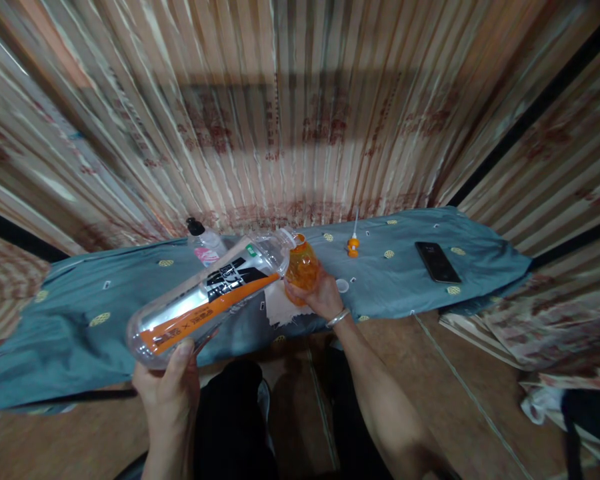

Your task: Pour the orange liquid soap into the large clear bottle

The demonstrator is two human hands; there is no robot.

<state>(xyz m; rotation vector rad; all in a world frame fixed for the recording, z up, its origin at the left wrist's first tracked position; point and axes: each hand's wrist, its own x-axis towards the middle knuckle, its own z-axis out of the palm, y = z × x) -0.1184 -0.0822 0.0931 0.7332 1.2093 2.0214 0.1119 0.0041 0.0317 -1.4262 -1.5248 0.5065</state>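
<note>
Bottle (207, 300) lies tilted — mouth up-right at orange jar (303, 267) — left fingers (183, 353) gripping base, right fingers (293, 291) clasping jar.

Pretty cramped little spot. The far side is taken up by a slatted bamboo mat (300, 120) with faded red print on it, standing up like a wall and wrapping round to the left and right. Dark strips cut across it at both edges. A shadow band runs across the mat high up, so the light's kinda dim and warm. In the middle there's a low surface covered by a blue-grey cloth (80, 307) with small yellow dots. Near side is a brown floor (430, 373), and crumpled patterned fabric (530, 333) lies piled at right.
</note>
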